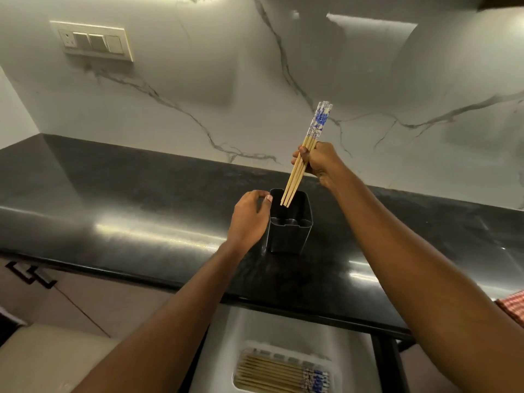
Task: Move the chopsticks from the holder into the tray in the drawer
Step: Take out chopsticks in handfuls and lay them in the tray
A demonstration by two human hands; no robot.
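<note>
A black square holder stands on the dark countertop. My left hand grips its left wall, thumb at the rim. My right hand is closed around a bundle of several wooden chopsticks with blue-and-white patterned tops; they are tilted, and their thin tips hang just inside the holder's mouth. Below the counter, a white tray lies in the open drawer and holds several more chopsticks lying flat, patterned ends to the right.
A marble backsplash rises behind the counter, with a switch plate at upper left. Cabinet fronts with dark handles sit at lower left. A red checked cloth shows at the right edge.
</note>
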